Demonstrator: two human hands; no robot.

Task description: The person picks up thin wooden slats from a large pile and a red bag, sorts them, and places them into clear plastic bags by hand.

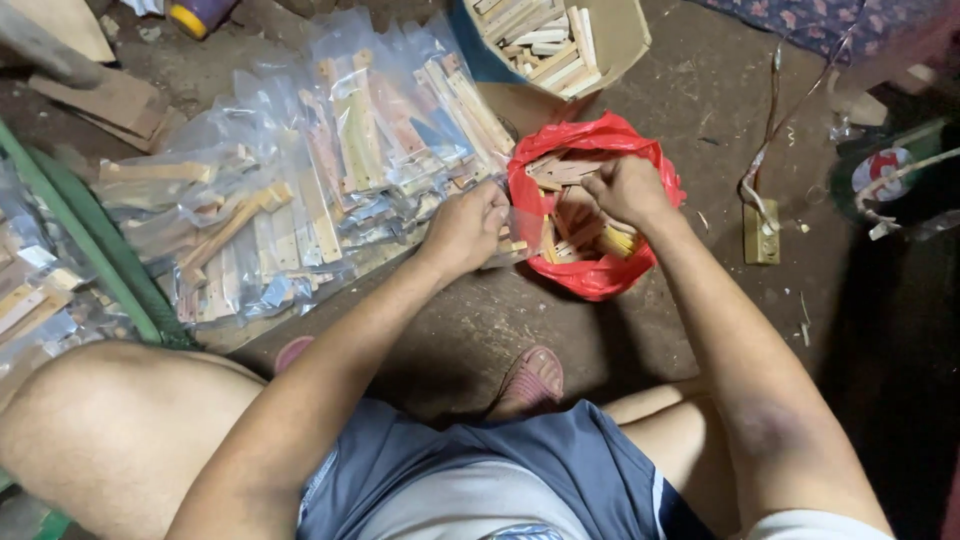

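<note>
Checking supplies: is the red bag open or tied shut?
Open: the red bag gapes, wood pieces showing, right hand inside.

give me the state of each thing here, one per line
red plastic bag: open, holding loose wooden pieces
cardboard box: open, filled with wooden sticks
clear packets: filled with wooden pieces, piled on the floor
left hand: closed on something at the bag's edge, what cannot be made out
right hand: reaching into the bag, fingers among the pieces
</note>
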